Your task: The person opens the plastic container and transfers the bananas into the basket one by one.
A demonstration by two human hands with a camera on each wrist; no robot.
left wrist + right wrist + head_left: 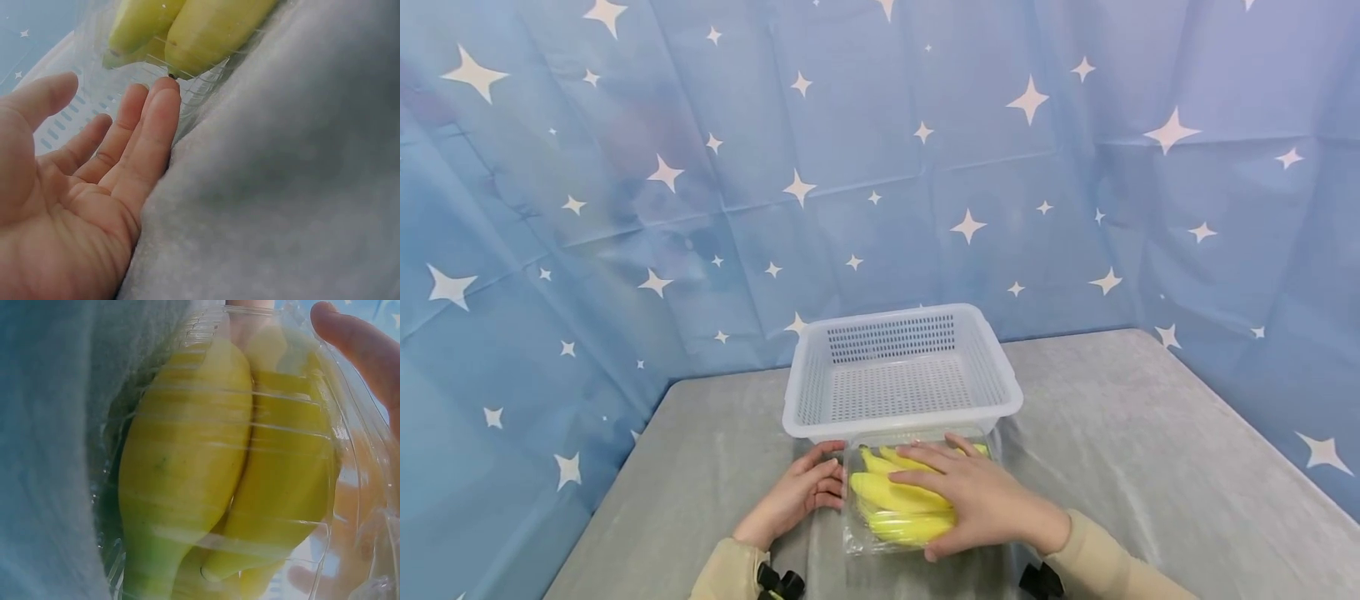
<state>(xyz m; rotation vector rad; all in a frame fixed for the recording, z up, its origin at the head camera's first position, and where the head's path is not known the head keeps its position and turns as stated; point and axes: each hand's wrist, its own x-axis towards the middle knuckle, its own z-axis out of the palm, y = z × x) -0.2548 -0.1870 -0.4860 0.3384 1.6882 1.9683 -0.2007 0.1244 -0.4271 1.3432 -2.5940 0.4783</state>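
Note:
A clear plastic box [859, 542] of yellow bananas [895, 493] lies on the grey cloth in the head view. My left hand [801, 492] is at the box's left side, palm turned toward it and fingers loosely extended. In the left wrist view its fingertips [164, 94] are right at the plastic near a banana's dark tip. Over the top of the box my right hand [981, 502] rests with fingers spread, the thumb near the front edge. Through the ribbed plastic, the right wrist view shows bananas [187, 444] close up, with part of the right hand seen behind it.
A white perforated plastic basket [1000, 392] stands directly behind the box, with nothing seen inside. Grey cloth [1150, 450] covers the table. Blue fabric with white stars [880, 125] hangs behind and along both sides.

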